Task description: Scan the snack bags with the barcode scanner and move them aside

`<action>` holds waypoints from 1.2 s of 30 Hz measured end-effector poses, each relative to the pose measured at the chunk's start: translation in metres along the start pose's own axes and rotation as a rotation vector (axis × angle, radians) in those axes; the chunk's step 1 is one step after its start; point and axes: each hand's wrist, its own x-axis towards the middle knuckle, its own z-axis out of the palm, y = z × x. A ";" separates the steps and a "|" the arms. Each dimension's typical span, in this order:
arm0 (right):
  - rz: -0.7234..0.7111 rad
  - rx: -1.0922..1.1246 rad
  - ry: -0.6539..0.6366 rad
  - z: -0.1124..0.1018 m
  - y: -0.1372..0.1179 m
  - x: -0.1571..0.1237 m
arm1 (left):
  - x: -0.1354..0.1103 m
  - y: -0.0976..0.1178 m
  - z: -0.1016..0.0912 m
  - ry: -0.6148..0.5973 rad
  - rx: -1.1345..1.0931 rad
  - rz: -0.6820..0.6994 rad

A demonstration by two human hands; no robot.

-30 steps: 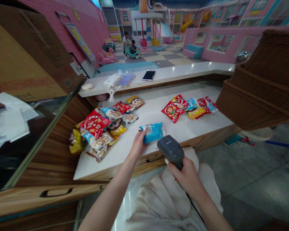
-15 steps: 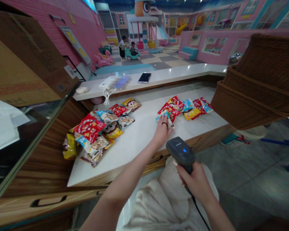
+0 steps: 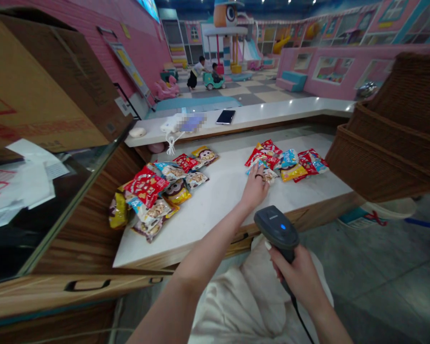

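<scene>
- Location: the blue-and-white packet point(image 3: 271, 177) lies on the table point(image 3: 215, 205), left of the wicker basket point(image 3: 394, 129), at the end of a small group farthest from that basket.
- Left hand point(image 3: 256, 188): fingers extended over the packet, touching it; whether they grip it cannot be told.
- Right hand point(image 3: 297, 272): closed around the handle of a handheld scanner point(image 3: 276, 228), left of the basket and nearer the wearer; 1 blue light shows on top.
- Handling, as judged: settle the packet flat, then lift the fingers straight up, so it does not drag the red packet point(image 3: 254, 155) beside it. Light pressure is advised; the contents look brittle. The scanner should stay clear of the left forearm, its cable free.
- Spacing, as judged: the large heap of packets point(image 3: 146, 186), well left of the basket, is best held apart from the small group.
- Appearance: the packet is small and glossy, blue at 1 end, with pale snack pieces pictured on white. No tear shows; the part beneath the hand is hidden. No barcode is visible on the exposed face.
</scene>
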 end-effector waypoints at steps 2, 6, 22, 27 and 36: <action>-0.001 0.003 -0.010 0.001 0.002 0.000 | -0.029 0.003 -0.027 0.028 0.042 0.027; -0.015 -0.006 -0.035 0.008 0.004 0.000 | -0.092 0.004 -0.097 0.188 0.210 -0.004; -0.064 -0.014 -0.122 0.033 -0.006 -0.004 | -0.137 -0.053 -0.272 0.496 0.758 -0.411; -0.059 -0.006 -0.108 0.028 -0.008 -0.006 | -0.135 -0.023 -0.258 0.699 0.382 -0.234; -0.047 -0.016 -0.103 0.028 -0.006 -0.003 | -0.121 -0.003 -0.152 0.586 -1.103 -0.719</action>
